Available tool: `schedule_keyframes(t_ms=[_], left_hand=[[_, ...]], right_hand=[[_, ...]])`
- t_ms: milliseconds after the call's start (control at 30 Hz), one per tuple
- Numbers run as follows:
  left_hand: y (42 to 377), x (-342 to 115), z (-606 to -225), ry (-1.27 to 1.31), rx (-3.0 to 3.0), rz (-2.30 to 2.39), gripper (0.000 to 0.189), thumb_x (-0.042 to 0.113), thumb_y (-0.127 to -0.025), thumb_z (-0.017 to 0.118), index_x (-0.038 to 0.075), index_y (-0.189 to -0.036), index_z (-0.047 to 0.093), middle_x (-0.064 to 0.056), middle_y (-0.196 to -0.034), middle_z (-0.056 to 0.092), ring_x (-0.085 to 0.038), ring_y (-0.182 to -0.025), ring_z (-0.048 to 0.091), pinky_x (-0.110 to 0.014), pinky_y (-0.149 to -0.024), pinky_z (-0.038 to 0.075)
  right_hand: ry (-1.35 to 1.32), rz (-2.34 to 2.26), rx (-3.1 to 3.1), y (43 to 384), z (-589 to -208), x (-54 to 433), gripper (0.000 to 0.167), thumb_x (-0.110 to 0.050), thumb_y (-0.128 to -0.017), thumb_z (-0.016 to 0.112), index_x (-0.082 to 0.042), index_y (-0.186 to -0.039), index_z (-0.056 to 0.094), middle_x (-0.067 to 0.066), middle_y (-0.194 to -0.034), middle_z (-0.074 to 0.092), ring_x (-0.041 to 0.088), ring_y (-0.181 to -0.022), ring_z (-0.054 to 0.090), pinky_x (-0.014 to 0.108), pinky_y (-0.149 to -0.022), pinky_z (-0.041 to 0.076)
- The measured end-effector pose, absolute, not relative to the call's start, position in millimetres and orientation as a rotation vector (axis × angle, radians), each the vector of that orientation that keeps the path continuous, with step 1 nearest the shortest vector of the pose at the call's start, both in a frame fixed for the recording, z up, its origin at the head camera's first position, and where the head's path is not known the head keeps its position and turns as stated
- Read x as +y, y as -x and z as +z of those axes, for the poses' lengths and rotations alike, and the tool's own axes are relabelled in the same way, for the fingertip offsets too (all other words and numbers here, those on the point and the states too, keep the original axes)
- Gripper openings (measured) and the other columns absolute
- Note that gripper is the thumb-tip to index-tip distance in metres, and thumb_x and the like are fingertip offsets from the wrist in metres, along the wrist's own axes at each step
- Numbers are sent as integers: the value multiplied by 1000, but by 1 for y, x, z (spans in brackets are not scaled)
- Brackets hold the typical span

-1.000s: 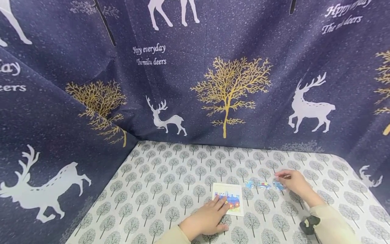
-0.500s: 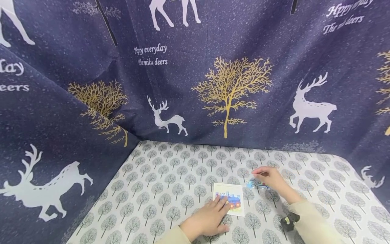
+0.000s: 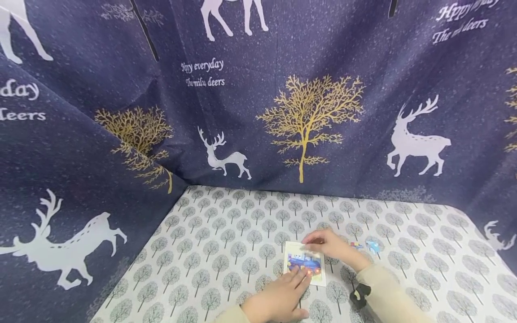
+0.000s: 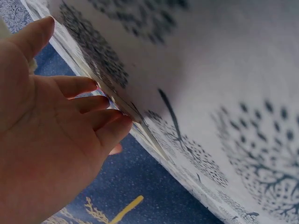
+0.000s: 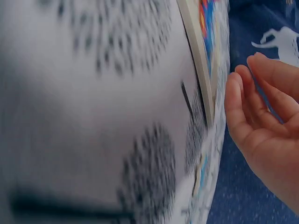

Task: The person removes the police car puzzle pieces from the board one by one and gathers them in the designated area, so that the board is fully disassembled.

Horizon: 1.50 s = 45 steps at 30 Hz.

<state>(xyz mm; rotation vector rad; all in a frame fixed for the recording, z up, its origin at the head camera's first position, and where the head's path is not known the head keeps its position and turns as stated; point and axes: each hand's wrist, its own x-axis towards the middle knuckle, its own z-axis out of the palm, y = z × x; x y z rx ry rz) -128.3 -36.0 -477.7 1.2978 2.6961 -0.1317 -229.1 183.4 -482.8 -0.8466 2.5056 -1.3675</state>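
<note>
A white-bordered picture board (image 3: 317,278) showing a blue train lies on the cloth. My left hand (image 3: 278,296) rests with extended fingers on its lower part; in the left wrist view the fingertips (image 4: 124,122) meet the board's thin edge (image 4: 152,140). Over the board's upper right corner is my right hand (image 3: 329,246), fingers loosely curved. The right wrist view shows nothing between its thumb and fingers, close beside the board (image 5: 201,60). A light-blue picture piece (image 3: 373,246) and a small red-and-blue piece (image 3: 356,245) lie to the right of that hand.
A white cloth (image 3: 210,273) printed with grey trees covers the table. Dark blue curtains (image 3: 250,112) with deer and golden trees rise behind it and at the left. A black device (image 3: 359,296) is strapped to the right wrist.
My right hand has moved left from the loose pieces to the picture board's upper corner. The left hand stays on the board, its fingers slightly lower. The view has shifted a little.
</note>
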Motion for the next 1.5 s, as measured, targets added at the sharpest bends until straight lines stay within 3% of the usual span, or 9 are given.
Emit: schedule_keyframes(t_ms=[600,867,1100,1500], left_hand=[[126,-36,-479,-1378,2686,-153,77,59,-94,45,7,-149,33,-7,-156,29,-21,-143,28,-29,-113,30],[125,-37,-478,-1403,2695,-154,77,58,-93,46,6,-148,35,-7,-155,31,-22,-141,30,-29,-112,31],[124,-37,-476,-1388,2704,-148,76,58,-93,47,6,-148,35,-6,-155,31,-22,-142,30,-29,-113,31],[126,-37,-480,-1383,2687,-118,77,58,-93,47,6,-149,34,-5,-154,34,-22,-142,28,-29,-113,31]], right_hand=[[897,-1284,2454,230,-490,154,21,-8,-84,69,-3,-105,70,7,-99,71,20,-90,66,38,-85,55],[906,-1224,2464,230,-490,147,22,-5,-79,72,-3,-102,71,3,-89,68,10,-79,62,24,-78,53],[958,-1225,2459,227,-486,145,23,-4,-78,73,1,-100,71,5,-86,68,10,-78,62,23,-75,53],[917,-1159,2493,226,-488,143,18,-5,-78,74,-3,-97,71,0,-83,66,5,-74,58,22,-71,52]])
